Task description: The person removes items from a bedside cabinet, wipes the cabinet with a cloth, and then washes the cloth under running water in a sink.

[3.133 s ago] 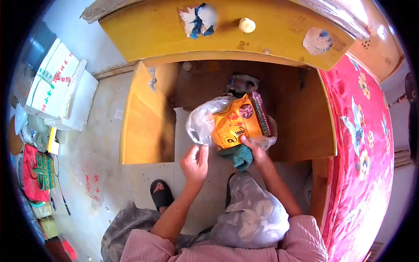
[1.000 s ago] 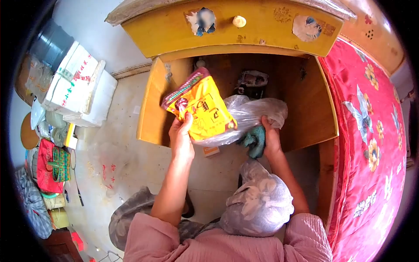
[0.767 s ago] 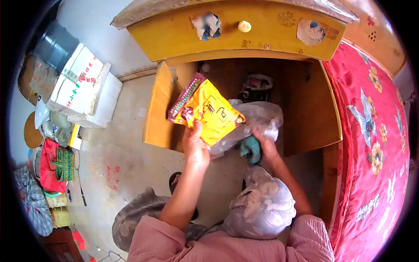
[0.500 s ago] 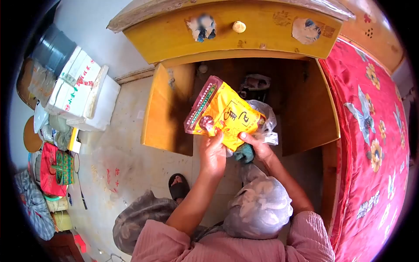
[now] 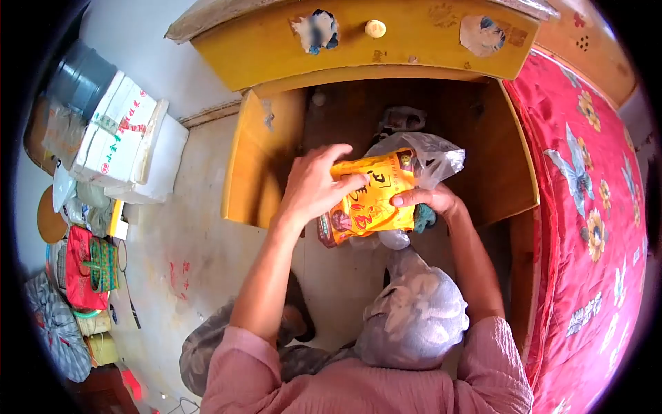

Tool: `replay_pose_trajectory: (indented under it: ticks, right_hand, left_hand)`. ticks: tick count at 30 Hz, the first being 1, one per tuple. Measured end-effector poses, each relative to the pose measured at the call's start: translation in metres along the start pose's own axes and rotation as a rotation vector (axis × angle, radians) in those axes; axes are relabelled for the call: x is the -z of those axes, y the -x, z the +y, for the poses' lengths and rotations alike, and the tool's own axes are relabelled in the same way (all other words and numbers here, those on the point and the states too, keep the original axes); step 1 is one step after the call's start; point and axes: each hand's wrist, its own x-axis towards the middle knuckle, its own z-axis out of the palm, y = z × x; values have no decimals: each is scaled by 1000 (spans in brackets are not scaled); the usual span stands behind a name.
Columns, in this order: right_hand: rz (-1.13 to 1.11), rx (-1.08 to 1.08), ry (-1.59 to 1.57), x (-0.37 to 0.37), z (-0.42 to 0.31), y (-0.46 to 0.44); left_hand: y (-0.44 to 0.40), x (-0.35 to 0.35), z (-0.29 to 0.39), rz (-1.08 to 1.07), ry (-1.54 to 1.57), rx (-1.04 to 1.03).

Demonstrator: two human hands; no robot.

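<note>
Head view: yellow packet (image 5: 384, 200) against left grip (image 5: 314, 183), hold unclear; right grip (image 5: 439, 200) clasps edge.

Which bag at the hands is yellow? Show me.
The printed pouch held in the right hand; the plastic bag behind it is clear.

Vs. a moment ago, shiny yellow-orange plastic packet (image 5: 378, 207) has turned, maroon end now lower-L; bare left hand (image 5: 312, 185) shifted from btm edge to upper-L side, grip partly hidden, prob. loose.
</note>
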Motion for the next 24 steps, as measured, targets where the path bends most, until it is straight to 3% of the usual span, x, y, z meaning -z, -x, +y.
replay_pose_trajectory:
  ticks: [2,4,6,8,10,11,12,15,17,18,19,24]
  right_hand:
    - [64,72,-15,3,1,-2]
    - [165,-52,-525,17,26,-2]
    - [501,18,-474,24,40,-7]
    - [624,-85,-370,19,58,-4]
    - [368,4,-263,9,67,1]
    - [364,-112,-287,3,68,4]
    - [401,-75,-273,-9,63,4]
    - [349,-235,-367,-23,45,3]
    - [239,-233,-408,-23,43,2]
    - [345,-114,-473,-36,42,-6]
    - [312,-69,-423,-35,46,-14]
    - [329,28,-406,-39,20,-23]
  left_hand:
    - [-9,7,4,-378,-163,264]
    - [-2,-14,-38,-367,505,229]
    - [14,-17,-31,-191,854,310]
    - [22,-30,-37,-54,1041,353]
    - [26,-35,-41,35,1137,411]
    - [28,-37,-43,45,1156,437]
    - [29,-39,-44,71,1179,429]
    - [34,-44,-45,113,1220,377]
    - [35,-41,-42,76,1158,333]
    - [36,-40,-40,59,1129,313]
    - [36,-36,-42,-40,1046,288]
    - [33,-27,-39,-168,1236,434]
